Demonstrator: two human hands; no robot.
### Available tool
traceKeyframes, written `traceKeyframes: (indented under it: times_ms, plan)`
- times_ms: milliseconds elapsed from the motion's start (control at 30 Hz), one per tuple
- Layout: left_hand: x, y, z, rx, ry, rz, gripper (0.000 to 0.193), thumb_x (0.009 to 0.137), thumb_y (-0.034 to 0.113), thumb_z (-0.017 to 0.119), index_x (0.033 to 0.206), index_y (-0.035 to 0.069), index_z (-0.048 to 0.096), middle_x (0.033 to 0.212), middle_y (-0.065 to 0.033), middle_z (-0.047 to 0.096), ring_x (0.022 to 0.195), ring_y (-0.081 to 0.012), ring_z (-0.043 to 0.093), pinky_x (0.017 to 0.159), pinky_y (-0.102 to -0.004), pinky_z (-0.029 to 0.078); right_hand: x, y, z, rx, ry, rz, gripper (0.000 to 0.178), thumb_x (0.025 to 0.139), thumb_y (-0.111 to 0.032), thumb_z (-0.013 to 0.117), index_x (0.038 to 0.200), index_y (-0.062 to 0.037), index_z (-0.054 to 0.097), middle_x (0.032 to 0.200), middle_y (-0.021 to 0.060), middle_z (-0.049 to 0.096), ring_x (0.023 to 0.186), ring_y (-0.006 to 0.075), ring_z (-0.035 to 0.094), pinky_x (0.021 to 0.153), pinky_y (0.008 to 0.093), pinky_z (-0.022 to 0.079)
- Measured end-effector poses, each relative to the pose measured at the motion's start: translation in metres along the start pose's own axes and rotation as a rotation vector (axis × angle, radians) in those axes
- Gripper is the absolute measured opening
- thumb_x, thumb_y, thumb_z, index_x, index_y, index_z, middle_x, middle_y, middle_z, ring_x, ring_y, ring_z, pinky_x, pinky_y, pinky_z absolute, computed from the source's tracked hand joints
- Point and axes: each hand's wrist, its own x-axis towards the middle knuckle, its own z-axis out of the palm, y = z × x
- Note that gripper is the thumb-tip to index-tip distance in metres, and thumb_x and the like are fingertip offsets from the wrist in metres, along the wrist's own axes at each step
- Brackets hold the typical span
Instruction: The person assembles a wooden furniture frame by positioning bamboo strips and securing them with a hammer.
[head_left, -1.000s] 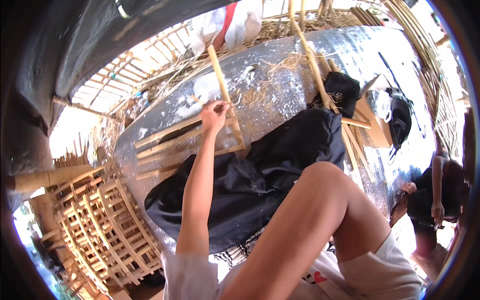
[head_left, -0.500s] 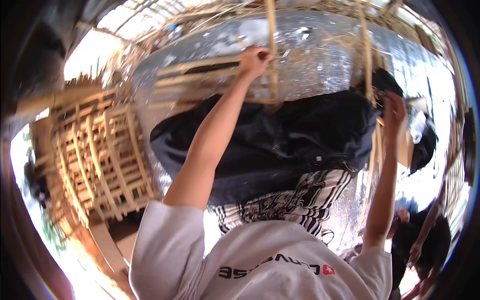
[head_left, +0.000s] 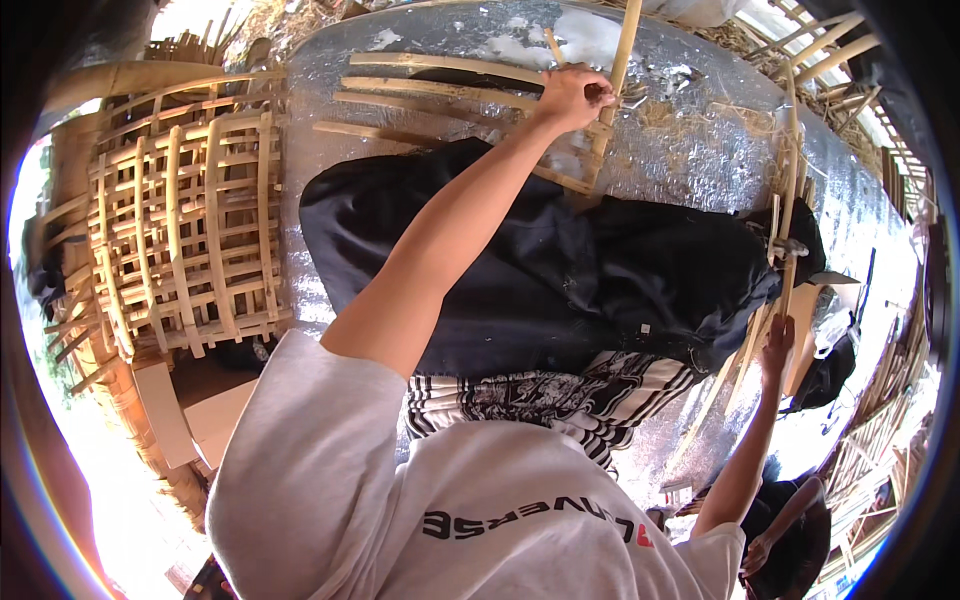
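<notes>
My left hand is closed at the end of a bamboo slat, beside a crossing bamboo strip. Its fingers curl round, and whatever sits between the fingertips is hidden. Several parallel slats run leftward from that crossing strip. At the right, my right hand grips the wooden handle of what looks like a hammer, its grey metal head pointing away from me. That head overlaps a long upright bamboo strip. Black cloth lies between my hands, partly under the slats.
A woven bamboo lattice stands at the left above pale boards. Silvery foil sheeting covers the surface beneath. Black-and-white patterned cloth covers my lap. Another person in dark clothing is at the lower right.
My right hand has come nearer to me with the hammer, away from the black cloth's right end. My left hand stays by the crossing strip; the whole view has shifted and turned.
</notes>
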Motion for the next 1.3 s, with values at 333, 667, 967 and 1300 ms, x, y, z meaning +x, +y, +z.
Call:
traceKeyframes:
  times_ms: [333, 667, 967, 1300]
  plan:
    - [0.000, 0.008, -0.008, -0.029, -0.016, 0.000, 0.012, 0.083, 0.024, 0.078, 0.087, 0.013, 0.074, 0.083, -0.0004, 0.070, 0.077, -0.0166, 0.068, 0.070, -0.0357, 0.050, -0.122, -0.201, 0.021, 0.945, -0.082, 0.390, 0.021, 0.103, -0.027, 0.050, 0.111, -0.0076, 0.054, 0.063, -0.0049, 0.040, 0.041, 0.0035, 0.035, 0.033, 0.0193, 0.026]
    - [-0.006, -0.001, -0.009, -0.135, 0.007, 0.024, 0.005, 0.081, 0.022, 0.076, 0.082, 0.018, 0.073, 0.086, 0.0039, 0.069, 0.078, -0.0215, 0.065, 0.077, -0.0441, 0.034, -0.025, -0.319, 0.173, 0.341, -0.229, -0.079, 0.018, 0.100, -0.017, 0.057, 0.103, 0.0000, 0.054, 0.065, 0.0072, 0.055, 0.057, 0.0145, 0.056, 0.053, 0.0312, 0.041]
    - [-0.008, -0.006, -0.011, -0.251, 0.024, 0.022, 0.006, 0.078, 0.019, 0.078, 0.081, 0.017, 0.074, 0.086, 0.0030, 0.069, 0.078, -0.0208, 0.065, 0.076, -0.0442, 0.034, 0.018, -0.323, 0.226, 0.059, -0.013, -0.253, 0.025, 0.095, -0.020, 0.060, 0.087, 0.0004, 0.047, 0.070, 0.0212, 0.057, 0.063, 0.0430, 0.057, 0.057, 0.0454, 0.045]
    - [-0.005, 0.007, -0.018, -0.227, 0.024, 0.039, 0.010, 0.077, 0.008, 0.079, 0.086, 0.007, 0.075, 0.087, -0.0075, 0.070, 0.076, -0.0261, 0.069, 0.069, -0.0361, 0.054, 0.113, -0.349, 0.263, 0.355, -0.064, 0.003, 0.029, 0.087, -0.027, 0.074, 0.093, 0.0009, 0.073, 0.059, 0.0027, 0.058, 0.046, 0.0102, 0.053, 0.040, 0.0301, 0.041]
